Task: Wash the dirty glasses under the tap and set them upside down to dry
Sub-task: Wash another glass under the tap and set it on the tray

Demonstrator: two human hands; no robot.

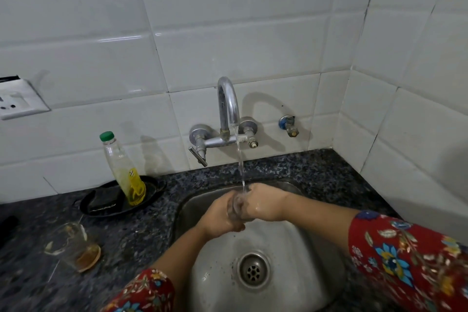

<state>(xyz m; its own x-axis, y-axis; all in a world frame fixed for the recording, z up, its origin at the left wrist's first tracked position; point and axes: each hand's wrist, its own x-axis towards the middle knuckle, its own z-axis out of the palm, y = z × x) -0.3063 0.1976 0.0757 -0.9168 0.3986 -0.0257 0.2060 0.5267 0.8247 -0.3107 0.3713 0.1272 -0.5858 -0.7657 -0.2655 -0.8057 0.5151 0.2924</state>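
Red floral sleeves down front, bare forearms reaching over the steel sink. So the grip: left hand has its fingers curled round a clear glass held sideways. The right hand is bunched tight against its other end, curled onto it too, though its fingertips are hidden. Water stream from the tap lands right on the glass, between the hands. Drain sits just below them. Off to the left of the hands, on the granite counter, there's a second glass, mouth up, brownish dregs in the bottom. Further back-left is a black tray with a green-capped bottle of yellow liquid and a dark scrub pad.
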